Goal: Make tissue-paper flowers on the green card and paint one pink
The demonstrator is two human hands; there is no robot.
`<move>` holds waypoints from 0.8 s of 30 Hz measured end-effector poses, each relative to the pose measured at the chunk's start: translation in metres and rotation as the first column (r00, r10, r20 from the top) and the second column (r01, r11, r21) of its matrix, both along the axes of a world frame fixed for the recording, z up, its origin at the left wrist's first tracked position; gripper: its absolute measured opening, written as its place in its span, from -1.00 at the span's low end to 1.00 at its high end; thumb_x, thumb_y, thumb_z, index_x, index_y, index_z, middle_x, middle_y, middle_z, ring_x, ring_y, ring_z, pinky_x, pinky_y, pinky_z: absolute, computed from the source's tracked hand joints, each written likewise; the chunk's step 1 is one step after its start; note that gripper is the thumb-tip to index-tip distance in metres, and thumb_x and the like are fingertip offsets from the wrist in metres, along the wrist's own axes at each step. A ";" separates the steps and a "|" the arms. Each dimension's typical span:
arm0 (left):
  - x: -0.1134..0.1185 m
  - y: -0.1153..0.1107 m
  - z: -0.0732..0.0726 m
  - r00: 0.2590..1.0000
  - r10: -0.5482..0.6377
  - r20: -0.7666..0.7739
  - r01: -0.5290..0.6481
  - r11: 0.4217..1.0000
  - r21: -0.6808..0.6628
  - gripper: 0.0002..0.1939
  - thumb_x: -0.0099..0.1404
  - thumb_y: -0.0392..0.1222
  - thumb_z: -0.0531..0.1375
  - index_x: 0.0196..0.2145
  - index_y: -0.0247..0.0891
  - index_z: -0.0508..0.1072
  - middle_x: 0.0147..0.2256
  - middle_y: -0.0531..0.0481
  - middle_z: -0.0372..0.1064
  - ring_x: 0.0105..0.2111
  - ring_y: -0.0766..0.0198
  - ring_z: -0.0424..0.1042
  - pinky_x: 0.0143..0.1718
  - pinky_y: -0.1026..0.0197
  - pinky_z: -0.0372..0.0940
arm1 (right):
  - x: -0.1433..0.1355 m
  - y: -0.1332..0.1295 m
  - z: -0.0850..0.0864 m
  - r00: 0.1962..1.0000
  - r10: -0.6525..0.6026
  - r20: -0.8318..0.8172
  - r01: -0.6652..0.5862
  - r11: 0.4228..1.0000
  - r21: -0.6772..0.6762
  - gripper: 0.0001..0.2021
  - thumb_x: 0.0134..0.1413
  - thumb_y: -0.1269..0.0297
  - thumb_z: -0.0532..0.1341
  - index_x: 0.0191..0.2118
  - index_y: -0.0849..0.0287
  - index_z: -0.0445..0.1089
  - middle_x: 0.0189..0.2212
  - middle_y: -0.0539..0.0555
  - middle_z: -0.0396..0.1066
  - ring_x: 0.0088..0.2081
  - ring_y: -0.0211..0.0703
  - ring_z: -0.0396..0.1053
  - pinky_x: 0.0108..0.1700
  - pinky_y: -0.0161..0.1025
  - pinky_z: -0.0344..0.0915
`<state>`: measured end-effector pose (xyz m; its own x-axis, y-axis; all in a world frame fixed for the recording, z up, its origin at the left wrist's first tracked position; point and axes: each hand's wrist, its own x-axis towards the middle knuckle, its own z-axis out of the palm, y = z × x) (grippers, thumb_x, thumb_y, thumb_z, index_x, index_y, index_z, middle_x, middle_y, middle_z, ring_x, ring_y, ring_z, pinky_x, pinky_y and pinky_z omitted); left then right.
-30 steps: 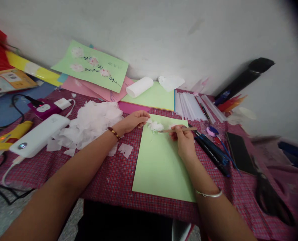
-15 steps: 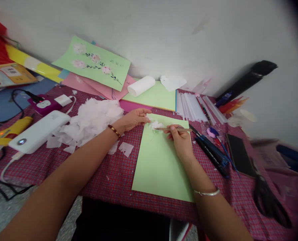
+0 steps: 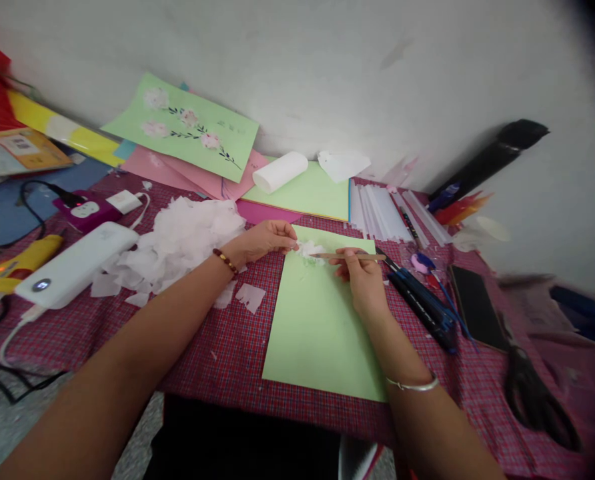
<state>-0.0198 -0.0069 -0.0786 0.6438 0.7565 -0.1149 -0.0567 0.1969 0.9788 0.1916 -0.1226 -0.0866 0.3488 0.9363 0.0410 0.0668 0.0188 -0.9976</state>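
Observation:
A sheet of light green paper (image 3: 322, 327) lies on the checked tablecloth in front of me. Near its top edge sits a small cluster of white tissue paper (image 3: 310, 249). My right hand (image 3: 358, 270) grips a thin wooden stick (image 3: 342, 256), its tip at the tissue cluster. At the sheet's upper left, my left hand (image 3: 272, 239) has thumb and fingertips pinched beside the cluster; a bit of white tissue seems to be between them, though it is too small to make out fully. A heap of white tissue pieces (image 3: 192, 230) lies left of that hand.
Behind stands a green sheet with pink tissue flowers (image 3: 192, 127), near a white paper roll (image 3: 280, 172). Glue sticks (image 3: 380, 213), pens (image 3: 420, 307), a phone (image 3: 477, 307) and scissors (image 3: 535, 393) lie right. A white power bank (image 3: 77, 265) and yellow glue gun (image 3: 22, 263) lie left.
My left hand's fingers have drawn together into a pinch and its wrist has shifted slightly. The stick stays at the tissue cluster in my right hand. The view has moved a little.

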 end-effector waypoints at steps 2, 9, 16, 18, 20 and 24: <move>0.000 0.001 -0.003 1.000 0.015 0.010 -0.016 1.000 0.008 -0.87 0.00 -0.35 0.33 -0.46 -0.33 0.44 -0.57 0.10 0.37 -0.59 0.47 0.29 -0.49 0.33 0.15 | 0.002 -0.001 0.001 0.997 -0.032 -0.069 0.033 0.999 0.003 -0.66 0.10 -0.04 0.20 -0.28 0.17 0.43 -0.48 0.03 0.49 -0.59 -0.30 0.28 -0.57 -0.33 0.10; -0.001 0.002 -0.005 0.999 0.033 0.022 -0.034 0.999 0.029 -0.90 0.04 -0.39 0.29 -0.42 -0.33 0.47 -0.54 0.12 0.33 -0.56 0.48 0.26 -0.45 0.33 0.13 | 0.004 -0.003 0.002 0.992 -0.053 -0.113 0.052 0.999 -0.008 -0.68 0.07 -0.03 0.21 -0.33 0.16 0.42 -0.54 0.00 0.44 -0.59 -0.30 0.25 -0.56 -0.32 0.11; -0.002 0.000 -0.002 0.999 -0.037 0.029 0.036 0.999 0.022 -0.60 0.04 -0.37 0.32 -0.11 -0.27 0.48 -0.44 0.12 0.38 -0.47 0.47 0.30 -0.39 0.34 0.15 | 0.002 -0.003 0.002 1.000 0.004 -0.013 -0.004 1.000 -0.015 -0.65 0.10 -0.08 0.19 -0.31 0.15 0.40 -0.50 0.01 0.47 -0.58 -0.28 0.27 -0.55 -0.31 0.14; -0.003 -0.001 0.000 0.998 -0.057 0.021 0.056 0.998 0.018 -0.56 0.03 -0.37 0.31 -0.08 -0.25 0.47 -0.42 0.12 0.41 -0.46 0.47 0.32 -0.37 0.34 0.16 | 0.002 -0.003 0.001 1.000 0.007 -0.011 -0.007 1.000 -0.012 -0.64 0.09 -0.09 0.19 -0.29 0.15 0.41 -0.47 0.03 0.49 -0.58 -0.29 0.28 -0.55 -0.31 0.14; -0.004 -0.001 0.004 0.999 -0.051 -0.016 0.052 0.999 0.017 -0.55 0.01 -0.38 0.31 -0.09 -0.25 0.47 -0.43 0.13 0.42 -0.47 0.47 0.32 -0.37 0.34 0.17 | 0.002 -0.002 0.001 1.000 0.013 -0.007 -0.013 1.000 -0.011 -0.64 0.09 -0.09 0.20 -0.28 0.15 0.41 -0.46 0.04 0.51 -0.58 -0.29 0.29 -0.55 -0.31 0.14; -0.003 -0.008 0.019 0.987 -0.067 -0.144 0.078 0.994 0.073 -0.79 0.02 -0.33 0.32 -0.31 -0.32 0.50 -0.51 0.10 0.39 -0.52 0.45 0.28 -0.44 0.34 0.14 | 0.002 -0.001 0.001 1.000 0.018 0.013 -0.018 1.000 -0.017 -0.62 0.09 -0.10 0.19 -0.27 0.16 0.43 -0.44 0.06 0.53 -0.58 -0.28 0.31 -0.56 -0.31 0.15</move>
